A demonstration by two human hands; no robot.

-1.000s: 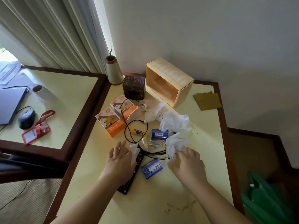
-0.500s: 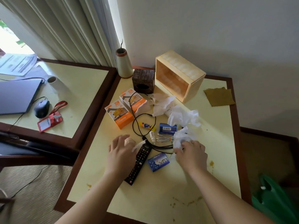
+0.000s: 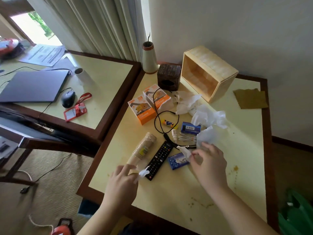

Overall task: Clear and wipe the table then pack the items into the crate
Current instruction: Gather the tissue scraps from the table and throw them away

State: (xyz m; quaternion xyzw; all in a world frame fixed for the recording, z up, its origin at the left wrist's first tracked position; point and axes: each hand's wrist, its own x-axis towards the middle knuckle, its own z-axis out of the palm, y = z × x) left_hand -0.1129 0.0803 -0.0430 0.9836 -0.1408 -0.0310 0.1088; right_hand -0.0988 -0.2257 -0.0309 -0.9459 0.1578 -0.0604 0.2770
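- The left hand (image 3: 122,182) pinches a small white scrap (image 3: 143,173) at its fingertips, just left of the remote (image 3: 159,160); a stack of paper cups (image 3: 144,146) lies on its side right by this hand, touching or nearly so.
- The right hand (image 3: 208,163) has fingers loosely curled and pinches another white scrap (image 3: 184,150), just right of the remote and above the blue box (image 3: 177,161).
- Crumpled tissues (image 3: 208,117) lie right of the remote and further back; they look light, soft and compressible, so a loose gather from above should take several at once.
- The remote seems stiff and light; its long edges suit a grip.
- The black cable (image 3: 158,119) loops behind the remote, over the orange boxes (image 3: 144,111); it is limp and likely to snag or drag small things such as the glue stick (image 3: 168,122).
- The crate (image 3: 208,73) lies on its side at the back of the counter (image 3: 169,200), well beyond the remote, beside a dark cube (image 3: 168,77).
- A brown cloth (image 3: 250,99) lies right of the crate, for wiping.
- Stains mark the counter near the right hand.
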